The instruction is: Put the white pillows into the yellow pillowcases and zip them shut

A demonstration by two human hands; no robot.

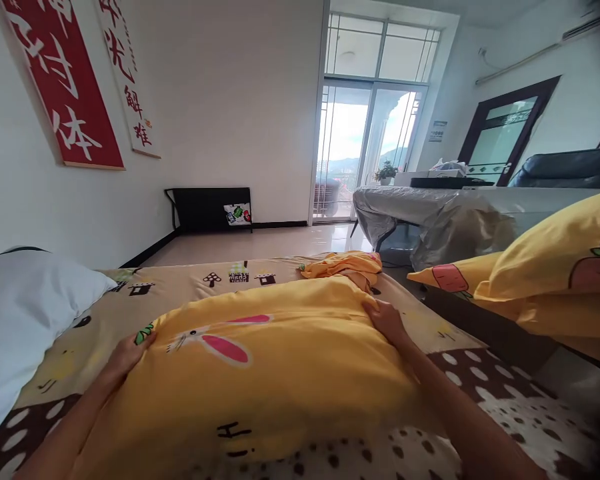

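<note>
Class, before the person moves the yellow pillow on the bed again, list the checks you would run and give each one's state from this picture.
1. Left hand on the yellow pillow: ok, it rests at the pillow's left edge.
2. Right hand on the pillow: ok, it lies on the right edge.
3. Firm grip with both hands: cannot tell, the fingers are partly hidden by fabric.
4. Pillow fully on the bed sheet: ok.
5. White pillow apart from the yellow one: ok, a gap of sheet shows between them.
6. Crumpled yellow cloth clear of the pillow: not ok, it lies right behind its far edge.
</note>
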